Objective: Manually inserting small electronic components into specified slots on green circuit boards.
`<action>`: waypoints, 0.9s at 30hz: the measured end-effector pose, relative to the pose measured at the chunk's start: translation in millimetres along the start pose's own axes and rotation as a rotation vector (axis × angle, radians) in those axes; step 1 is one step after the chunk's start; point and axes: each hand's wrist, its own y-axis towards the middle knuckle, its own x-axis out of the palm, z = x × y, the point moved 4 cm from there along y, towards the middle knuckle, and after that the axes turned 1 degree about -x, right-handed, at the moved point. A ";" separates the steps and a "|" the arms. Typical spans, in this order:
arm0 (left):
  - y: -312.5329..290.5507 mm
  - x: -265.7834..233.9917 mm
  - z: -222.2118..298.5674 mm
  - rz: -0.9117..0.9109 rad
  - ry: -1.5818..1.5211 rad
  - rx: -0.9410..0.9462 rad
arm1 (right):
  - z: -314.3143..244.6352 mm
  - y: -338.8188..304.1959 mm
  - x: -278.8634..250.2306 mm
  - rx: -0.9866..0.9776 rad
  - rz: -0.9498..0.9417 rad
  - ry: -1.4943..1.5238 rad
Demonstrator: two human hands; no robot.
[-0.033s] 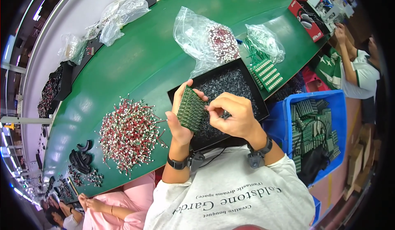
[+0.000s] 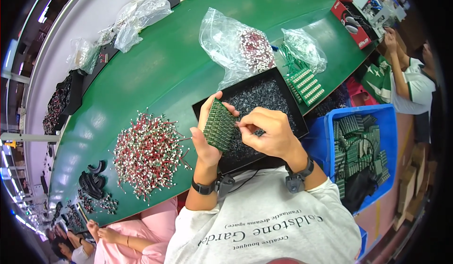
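The left hand [image 2: 205, 139] grasps a green circuit board [image 2: 220, 125] by its lower edge, thumb on one side and fingers curled behind, holding it tilted above the near edge of the table [image 2: 160, 70]. The right hand [image 2: 266, 134] is pinched together against the board's right edge, fingertips [image 2: 241, 124] touching it; whether a small part sits between them cannot be told. Both hands hover over a black tray [image 2: 283, 82] filled with small dark components, which lies at the table's near edge just in front of the person. To the left of the tray a heap of red and white wired parts [image 2: 148, 155] spreads on the green surface. Beyond the tray lie two clear plastic bags [image 2: 226, 37], one holding more red-and-white parts, and a small stack of green boards [image 2: 306, 87] rests at the tray's far right corner. A blue bin [image 2: 389, 122] of boards stands off the table to the right.
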 end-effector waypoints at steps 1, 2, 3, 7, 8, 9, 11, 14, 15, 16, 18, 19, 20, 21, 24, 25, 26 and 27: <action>1.4 0.9 -0.6 -0.018 0.015 -0.011 | 0.7 2.3 -2.6 -0.032 -0.066 -0.063; 2.4 2.1 -1.4 -0.035 0.031 -0.022 | -0.1 2.8 -2.8 -0.032 -0.067 -0.066; 0.6 3.3 -1.6 -0.042 0.007 -0.014 | -1.5 3.8 -2.3 -0.034 -0.038 -0.069; 0.3 4.3 1.6 -0.020 0.086 -0.015 | -7.2 13.3 10.8 -0.114 0.071 -0.049; 0.0 5.7 2.8 -0.014 0.133 0.001 | -9.3 14.8 14.8 -0.178 0.098 -0.048; -0.2 6.6 4.1 -0.009 0.180 0.016 | -10.0 16.1 18.6 -0.168 0.089 -0.023; 1.3 6.9 6.5 -0.009 0.204 0.016 | -6.9 16.6 23.3 -0.170 0.091 -0.027; 1.4 4.9 5.1 -0.034 0.223 0.013 | -5.5 15.5 18.1 -0.142 0.076 0.002; 1.2 4.6 4.1 -0.061 0.220 0.012 | -5.0 15.3 16.1 -0.115 0.063 0.033; 1.1 4.3 3.5 -0.063 0.218 0.008 | -5.7 14.6 15.4 -0.111 0.064 0.031; 0.6 4.3 3.7 -0.059 0.229 0.024 | -8.7 13.3 16.6 -0.123 0.049 0.005; 1.1 6.1 3.7 -0.064 0.228 0.019 | -8.9 12.9 17.9 -0.118 0.053 0.002; 1.8 9.0 5.5 -0.067 0.229 0.026 | -9.8 12.7 19.1 -0.115 0.090 -0.007; 2.3 11.6 6.8 -0.070 0.230 0.033 | -10.4 12.7 20.1 -0.113 0.128 -0.015; 0.8 12.9 8.3 -0.082 0.267 0.015 | -13.3 10.2 25.9 -0.161 0.245 -0.093; 0.3 11.1 7.7 -0.089 0.245 0.025 | -11.5 10.3 25.9 -0.170 0.246 -0.053; -0.2 10.0 6.3 -0.094 0.246 0.024 | -12.1 9.6 22.2 -0.169 0.251 -0.055; -0.6 8.9 5.0 -0.085 0.212 0.025 | -11.8 8.5 16.4 -0.136 0.228 -0.014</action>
